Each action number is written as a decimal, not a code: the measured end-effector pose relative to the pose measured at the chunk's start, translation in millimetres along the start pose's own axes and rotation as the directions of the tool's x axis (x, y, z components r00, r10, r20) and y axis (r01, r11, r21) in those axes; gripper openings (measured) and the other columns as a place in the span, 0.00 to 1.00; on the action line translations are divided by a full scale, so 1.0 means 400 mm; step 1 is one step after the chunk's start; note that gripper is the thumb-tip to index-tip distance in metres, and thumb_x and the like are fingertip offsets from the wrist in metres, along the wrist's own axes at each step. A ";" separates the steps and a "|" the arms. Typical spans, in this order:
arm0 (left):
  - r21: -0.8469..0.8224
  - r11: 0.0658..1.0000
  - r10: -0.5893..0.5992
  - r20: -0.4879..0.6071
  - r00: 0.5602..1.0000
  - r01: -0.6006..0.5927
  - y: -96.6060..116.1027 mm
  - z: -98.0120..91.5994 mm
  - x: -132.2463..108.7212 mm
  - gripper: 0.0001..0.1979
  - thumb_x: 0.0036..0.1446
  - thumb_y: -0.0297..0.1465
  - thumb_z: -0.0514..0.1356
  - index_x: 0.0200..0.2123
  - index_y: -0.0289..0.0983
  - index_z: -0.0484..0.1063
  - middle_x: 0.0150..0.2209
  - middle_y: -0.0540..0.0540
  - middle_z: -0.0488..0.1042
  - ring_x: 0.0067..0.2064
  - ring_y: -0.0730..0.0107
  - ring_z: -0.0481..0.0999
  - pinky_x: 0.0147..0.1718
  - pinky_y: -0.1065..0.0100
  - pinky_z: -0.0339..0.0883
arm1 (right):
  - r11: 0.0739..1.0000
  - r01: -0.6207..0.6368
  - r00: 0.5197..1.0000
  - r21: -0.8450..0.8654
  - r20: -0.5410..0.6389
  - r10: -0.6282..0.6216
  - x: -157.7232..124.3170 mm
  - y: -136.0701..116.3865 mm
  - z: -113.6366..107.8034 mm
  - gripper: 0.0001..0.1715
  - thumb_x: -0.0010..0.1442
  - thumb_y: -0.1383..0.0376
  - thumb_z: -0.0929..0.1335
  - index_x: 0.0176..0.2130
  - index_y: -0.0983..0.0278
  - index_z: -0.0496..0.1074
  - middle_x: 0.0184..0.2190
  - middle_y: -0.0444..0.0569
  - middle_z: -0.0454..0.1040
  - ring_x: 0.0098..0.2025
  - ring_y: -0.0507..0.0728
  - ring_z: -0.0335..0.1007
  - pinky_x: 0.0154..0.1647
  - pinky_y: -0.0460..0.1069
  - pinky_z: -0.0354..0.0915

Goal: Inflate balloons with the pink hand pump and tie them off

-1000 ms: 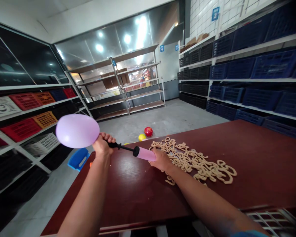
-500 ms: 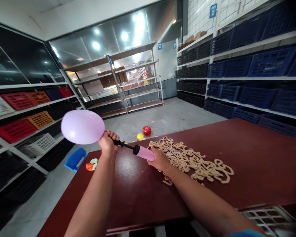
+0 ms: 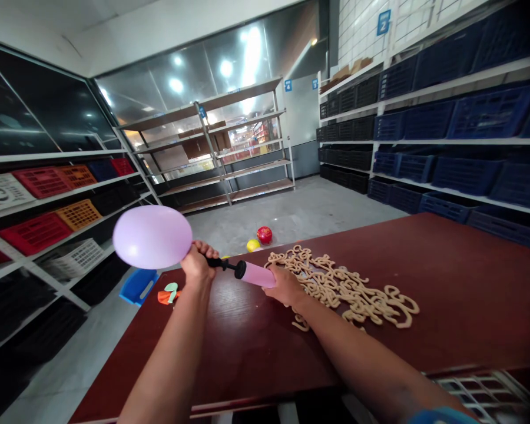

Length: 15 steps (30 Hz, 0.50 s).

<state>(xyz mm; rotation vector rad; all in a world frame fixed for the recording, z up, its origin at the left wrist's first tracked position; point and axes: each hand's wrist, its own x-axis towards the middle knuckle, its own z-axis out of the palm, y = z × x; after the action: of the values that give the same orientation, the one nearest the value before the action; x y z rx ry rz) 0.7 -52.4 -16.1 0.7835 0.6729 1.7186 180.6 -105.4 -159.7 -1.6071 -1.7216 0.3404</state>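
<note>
A lilac balloon (image 3: 152,237), blown up and rounded, sticks out to the left of my left hand (image 3: 198,262). That hand's fingers are wrapped around the balloon's neck, where it meets the black end of a balloon pump (image 3: 257,274). My right hand (image 3: 285,285) is closed around the pump's pink barrel. Between my hands a short length of black rod shows beside the barrel's black cap. How the balloon sits on the pump is hidden by my left fingers. A heap of tan, curled strands (image 3: 335,282) lies on the table just past my right hand.
The dark red table (image 3: 256,347) spans the foreground. Limp orange and mint-green balloons (image 3: 169,293) lie at its left edge, near a blue plastic stool (image 3: 138,287). Beyond it are a red ball (image 3: 264,235) and a yellow one (image 3: 253,245). Shelves with crates (image 3: 477,121) line both sides.
The black rod between my hands has become shorter as my left hand and the pump's barrel came closer together. The balloon has shifted slightly down and right in view.
</note>
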 end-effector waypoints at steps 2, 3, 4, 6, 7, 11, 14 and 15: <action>0.015 0.999 0.039 0.013 0.999 -0.039 0.057 -0.007 0.021 0.10 0.38 0.24 0.51 0.20 0.38 0.48 0.15 0.57 0.47 0.14 0.80 0.50 0.14 0.74 0.47 | 1.000 0.013 1.000 0.012 -0.012 -0.013 0.000 -0.003 -0.006 0.24 0.43 0.63 0.71 0.41 0.61 0.65 0.37 0.47 0.71 0.38 0.55 0.67 0.35 0.47 0.57; 0.024 0.998 0.059 0.018 0.998 -0.060 0.084 -0.009 0.031 0.10 0.37 0.24 0.51 0.20 0.38 0.48 0.15 0.57 0.47 0.14 0.80 0.50 0.14 0.74 0.47 | 1.000 0.014 1.000 0.017 -0.012 -0.014 0.000 -0.004 -0.008 0.23 0.43 0.63 0.70 0.41 0.61 0.66 0.37 0.47 0.71 0.37 0.55 0.67 0.35 0.47 0.57; 0.033 0.996 0.077 0.023 0.997 -0.078 0.110 -0.010 0.041 0.09 0.37 0.24 0.51 0.20 0.38 0.48 0.15 0.57 0.47 0.14 0.80 0.49 0.14 0.74 0.46 | 1.000 0.013 1.000 0.022 -0.005 -0.013 0.000 -0.006 -0.009 0.22 0.43 0.63 0.70 0.40 0.61 0.66 0.36 0.47 0.71 0.36 0.55 0.67 0.34 0.47 0.57; 0.051 0.993 0.103 0.033 0.994 -0.104 0.147 -0.006 0.055 0.09 0.36 0.23 0.50 0.20 0.37 0.49 0.15 0.57 0.47 0.14 0.81 0.49 0.14 0.74 0.45 | 1.000 0.004 1.000 0.027 0.012 -0.004 -0.001 -0.007 -0.008 0.20 0.43 0.63 0.69 0.39 0.60 0.66 0.35 0.47 0.71 0.35 0.54 0.67 0.32 0.46 0.57; 0.058 0.992 0.108 0.038 0.993 -0.110 0.156 -0.003 0.060 0.09 0.36 0.22 0.50 0.20 0.37 0.50 0.15 0.56 0.47 0.14 0.81 0.49 0.14 0.74 0.45 | 1.000 0.001 1.000 0.027 0.015 -0.002 -0.001 -0.007 -0.007 0.20 0.43 0.63 0.69 0.39 0.60 0.66 0.35 0.47 0.71 0.34 0.54 0.67 0.32 0.46 0.57; 0.054 0.993 0.104 0.038 0.994 -0.106 0.129 0.019 0.063 0.08 0.38 0.22 0.50 0.20 0.37 0.51 0.16 0.56 0.47 0.14 0.81 0.49 0.13 0.75 0.45 | 0.999 -0.009 1.000 0.034 -0.016 0.009 -0.002 0.004 0.004 0.20 0.43 0.64 0.70 0.39 0.60 0.66 0.35 0.47 0.72 0.35 0.55 0.67 0.32 0.47 0.57; 0.039 0.994 0.096 0.044 0.994 -0.098 0.060 0.041 0.048 0.08 0.40 0.22 0.51 0.21 0.37 0.52 0.16 0.56 0.47 0.14 0.81 0.50 0.13 0.75 0.46 | 0.999 -0.023 1.000 0.042 -0.020 0.024 0.000 0.017 0.014 0.22 0.43 0.63 0.70 0.41 0.60 0.66 0.35 0.47 0.72 0.35 0.56 0.67 0.32 0.47 0.57; 0.038 0.996 0.079 0.045 0.996 -0.081 0.033 0.049 0.040 0.07 0.40 0.22 0.51 0.21 0.37 0.52 0.16 0.56 0.47 0.14 0.81 0.50 0.13 0.75 0.46 | 0.999 -0.026 1.000 0.043 -0.017 0.027 0.001 0.021 0.018 0.22 0.43 0.63 0.70 0.41 0.60 0.66 0.35 0.47 0.72 0.36 0.55 0.67 0.32 0.47 0.57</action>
<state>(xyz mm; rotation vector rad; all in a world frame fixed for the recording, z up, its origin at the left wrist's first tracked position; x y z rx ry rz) 4.9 -39.4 8.9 0.8834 0.6553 1.7598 182.2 -101.3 -170.0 -1.5984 -1.6703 0.3726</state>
